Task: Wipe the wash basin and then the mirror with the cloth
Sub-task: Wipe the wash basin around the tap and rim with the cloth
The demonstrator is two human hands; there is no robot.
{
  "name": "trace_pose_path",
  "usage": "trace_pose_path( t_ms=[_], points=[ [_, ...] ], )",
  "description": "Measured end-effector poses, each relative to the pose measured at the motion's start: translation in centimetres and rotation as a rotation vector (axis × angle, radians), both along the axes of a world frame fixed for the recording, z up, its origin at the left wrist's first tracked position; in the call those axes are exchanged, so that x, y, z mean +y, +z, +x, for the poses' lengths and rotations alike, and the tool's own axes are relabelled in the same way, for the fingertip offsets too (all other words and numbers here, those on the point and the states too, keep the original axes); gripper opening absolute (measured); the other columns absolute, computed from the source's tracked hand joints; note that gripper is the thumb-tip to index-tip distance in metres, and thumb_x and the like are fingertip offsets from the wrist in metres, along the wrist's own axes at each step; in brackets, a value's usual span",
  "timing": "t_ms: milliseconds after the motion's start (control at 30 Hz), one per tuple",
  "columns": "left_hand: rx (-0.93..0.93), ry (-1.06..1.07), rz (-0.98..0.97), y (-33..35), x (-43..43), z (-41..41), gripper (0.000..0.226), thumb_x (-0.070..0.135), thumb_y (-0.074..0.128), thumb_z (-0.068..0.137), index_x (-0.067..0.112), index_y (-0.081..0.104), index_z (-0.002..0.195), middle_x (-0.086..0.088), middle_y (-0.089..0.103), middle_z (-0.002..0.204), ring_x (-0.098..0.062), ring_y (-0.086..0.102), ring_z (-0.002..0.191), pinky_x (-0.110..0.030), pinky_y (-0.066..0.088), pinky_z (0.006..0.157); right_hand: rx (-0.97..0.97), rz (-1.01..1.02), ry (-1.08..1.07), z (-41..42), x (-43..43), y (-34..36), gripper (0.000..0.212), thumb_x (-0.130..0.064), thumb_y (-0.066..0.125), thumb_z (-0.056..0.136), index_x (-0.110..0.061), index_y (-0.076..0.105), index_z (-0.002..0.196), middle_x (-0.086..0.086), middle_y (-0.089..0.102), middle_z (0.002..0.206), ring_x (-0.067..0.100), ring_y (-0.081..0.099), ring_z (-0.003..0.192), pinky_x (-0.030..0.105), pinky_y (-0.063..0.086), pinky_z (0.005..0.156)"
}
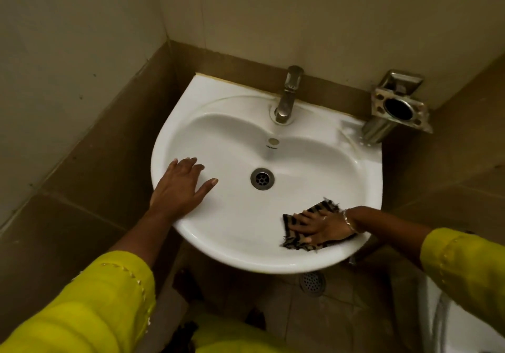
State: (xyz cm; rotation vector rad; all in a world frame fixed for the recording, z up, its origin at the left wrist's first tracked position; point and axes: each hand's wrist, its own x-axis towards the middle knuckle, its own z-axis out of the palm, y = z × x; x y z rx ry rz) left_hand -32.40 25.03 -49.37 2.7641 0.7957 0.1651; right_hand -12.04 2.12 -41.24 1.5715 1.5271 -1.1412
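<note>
right grip (319, 228) lies flat, fingers straight, pressing the cloth (323, 207) onto the basin (232, 123) wall, right of the drain (262, 178) and nearer me, ready to wipe, i'd say. left grip (180, 186) open, empty, spread left of the drain, bracing i reckon.

Striped brown-black cloth (317, 227) flat on white wash basin (235, 216) near-right rim

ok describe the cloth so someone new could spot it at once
Find the white basin in the corner, then its front right rim, where the right hand presses flat. The cloth lies under that hand: dark, striped and frayed, unlike the plain white basin and metal tap.
</note>
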Motion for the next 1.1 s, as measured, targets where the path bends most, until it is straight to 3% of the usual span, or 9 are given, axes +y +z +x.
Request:
trace_pose_path(
  t_ms=[100,167,300,433,500,633,767,967,1100],
  points=[
    [0.012,-0.002,-0.001,0.1,-0.1,-0.1,0.084,0.066,0.015,0.078,0.006,0.053,0.123,-0.018,0.046,0.137,-0.026,0.036,0.132,-0.039,0.013,0.114,-0.143,-0.079,0.223,1.6,0.6,1.6,0.054,-0.026,0.018,0.102,0.01,0.005,0.14,0.024,0.006,0.154,0.03,0.015,0.143,0.025,0.011,0.106],
    [0.014,-0.001,0.0,0.1,-0.1,-0.1,0.084,0.065,0.015,0.078,0.006,0.054,0.122,-0.018,0.047,0.137,-0.026,0.036,0.132,-0.039,0.013,0.114,-0.214,0.025,0.348,3.1,-1.3,-1.3,0.076,-0.061,0.004,0.092,-0.008,-0.003,0.147,0.014,-0.004,0.157,0.027,0.0,0.145,0.034,0.003,0.115],
    [0.021,-0.008,0.003,0.1,-0.1,0.0,0.082,0.065,0.017,0.079,0.006,0.054,0.121,-0.019,0.048,0.135,-0.026,0.038,0.131,-0.039,0.015,0.114,-0.431,0.109,0.267,7.9,-3.0,-6.2,0.058,-0.05,0.012,0.097,-0.029,-0.007,0.147,0.002,-0.011,0.158,0.025,-0.007,0.146,0.047,-0.003,0.117],
    [0.036,-0.008,0.008,0.1,-0.2,0.0,0.087,0.07,0.013,0.078,0.007,0.054,0.122,-0.017,0.048,0.136,-0.025,0.038,0.131,-0.039,0.015,0.114,-0.487,0.273,0.388,10.5,-1.3,-5.4,0.094,-0.058,-0.03,0.076,-0.026,0.025,0.145,0.007,0.028,0.153,0.028,0.026,0.141,0.041,-0.017,0.114],
    [0.045,-0.007,0.005,0.1,-0.2,0.0,0.09,0.073,0.011,0.078,0.007,0.053,0.122,-0.017,0.048,0.136,-0.024,0.038,0.131,-0.039,0.015,0.114,-0.503,0.414,0.441,12.6,-0.8,-6.6,0.08,-0.049,-0.011,0.094,-0.019,0.057,0.126,0.007,0.061,0.128,0.028,0.054,0.121,0.037,-0.014,0.117],
    [0.052,-0.008,0.016,0.1,-0.3,0.1,0.101,0.077,-0.002,0.077,0.006,0.055,0.121,-0.017,0.051,0.133,-0.025,0.041,0.129,-0.04,0.017,0.113,-0.605,0.596,0.687,13.9,1.6,-6.7,0.054,-0.04,0.017,0.099,-0.013,0.058,0.122,0.005,0.062,0.126,0.023,0.037,0.131,0.035,-0.005,0.119],
    [0.077,-0.016,0.026,0.1,-0.3,0.2,0.096,0.076,0.003,0.076,0.008,0.052,0.124,-0.015,0.046,0.138,-0.022,0.036,0.133,-0.038,0.013,0.114,-0.605,0.53,0.736,13.2,5.8,-5.7,0.075,-0.03,0.079,0.055,-0.016,0.058,0.125,0.0,0.055,0.135,0.019,0.048,0.128,0.039,0.009,0.119],
    [0.065,-0.015,0.022,0.1,-0.2,0.1,0.087,0.07,0.013,0.077,0.008,0.052,0.124,-0.014,0.047,0.138,-0.022,0.036,0.132,-0.038,0.013,0.114,-0.551,0.766,0.93,11.9,9.4,-6.4,0.065,0.0,0.056,0.059,-0.013,0.06,0.122,0.001,0.055,0.135,0.019,0.049,0.127,0.039,-0.002,0.116],
    [0.065,-0.012,0.031,0.0,-0.1,0.1,0.083,0.067,0.015,0.078,0.008,0.053,0.123,-0.014,0.047,0.137,-0.023,0.036,0.132,-0.038,0.014,0.114,-0.566,0.797,0.896,11.1,8.6,-6.4,0.071,0.0,0.067,0.055,-0.014,0.059,0.124,0.001,0.054,0.136,0.019,0.048,0.128,0.04,0.0,0.115]
  ],
)
